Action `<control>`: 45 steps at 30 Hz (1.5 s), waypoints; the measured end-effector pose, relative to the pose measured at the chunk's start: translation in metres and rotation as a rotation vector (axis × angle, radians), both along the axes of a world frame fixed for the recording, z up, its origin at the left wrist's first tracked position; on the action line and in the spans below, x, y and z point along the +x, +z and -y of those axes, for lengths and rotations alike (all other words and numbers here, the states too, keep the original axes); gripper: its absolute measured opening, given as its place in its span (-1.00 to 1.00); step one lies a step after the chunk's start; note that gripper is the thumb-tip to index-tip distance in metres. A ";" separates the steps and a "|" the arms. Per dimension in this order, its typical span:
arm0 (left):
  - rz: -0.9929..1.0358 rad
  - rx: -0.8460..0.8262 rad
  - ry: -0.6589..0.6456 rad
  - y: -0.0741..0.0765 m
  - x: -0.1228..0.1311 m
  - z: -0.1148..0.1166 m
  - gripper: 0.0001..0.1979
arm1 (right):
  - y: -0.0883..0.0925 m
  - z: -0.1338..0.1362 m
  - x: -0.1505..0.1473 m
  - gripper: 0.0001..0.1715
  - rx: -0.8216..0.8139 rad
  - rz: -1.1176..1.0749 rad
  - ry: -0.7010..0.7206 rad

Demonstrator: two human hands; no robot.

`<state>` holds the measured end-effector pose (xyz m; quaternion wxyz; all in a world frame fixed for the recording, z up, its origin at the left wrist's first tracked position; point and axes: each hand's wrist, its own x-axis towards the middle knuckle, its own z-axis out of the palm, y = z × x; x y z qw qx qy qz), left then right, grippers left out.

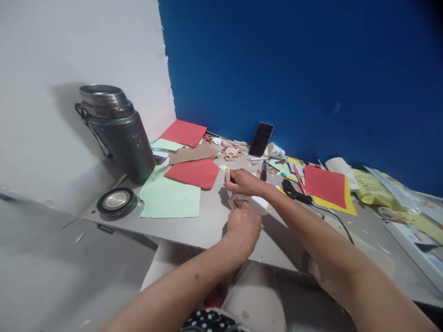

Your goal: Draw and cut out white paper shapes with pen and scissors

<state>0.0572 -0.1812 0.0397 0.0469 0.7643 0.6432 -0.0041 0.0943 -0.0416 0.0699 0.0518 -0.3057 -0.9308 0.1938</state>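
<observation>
My right hand (pixel 244 181) is closed round a small white stick-shaped thing (pixel 227 177), held upright over the grey table (pixel 207 221). My left hand (pixel 243 228) is closed just below it, fingers curled down on a white piece of paper or card (pixel 258 204) that lies on the table between both hands. What the left fingers pinch is hidden by the hand itself. Both forearms reach in from the bottom of the view.
Red paper sheets (pixel 194 173) (pixel 324 185), a green sheet (pixel 169 197) and a yellow sheet lie around. A steel flask (pixel 117 131) and its lid (pixel 116 201) stand left. A phone (pixel 261 139) leans on the blue wall beside a paper cup (pixel 275 150); a black glue gun (pixel 294 190) lies right.
</observation>
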 end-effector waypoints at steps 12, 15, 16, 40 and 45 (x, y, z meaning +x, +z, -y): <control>-0.051 -0.024 -0.042 0.010 -0.003 0.004 -0.58 | -0.010 -0.014 0.014 -0.87 0.000 -0.101 -0.077; -0.055 -0.002 -0.038 0.011 -0.003 0.005 -0.57 | -0.011 -0.014 0.015 -0.83 -0.015 -0.148 -0.105; -0.054 0.000 -0.036 0.011 -0.003 0.006 -0.56 | -0.012 -0.014 0.014 -0.82 -0.022 -0.164 -0.111; -0.002 -0.039 0.043 0.011 -0.009 0.006 -0.52 | -0.014 -0.002 0.042 -0.81 -0.041 -0.257 -0.295; -0.013 -0.035 0.062 0.008 -0.012 0.003 -0.55 | -0.029 0.004 0.046 -0.85 -0.067 -0.302 -0.272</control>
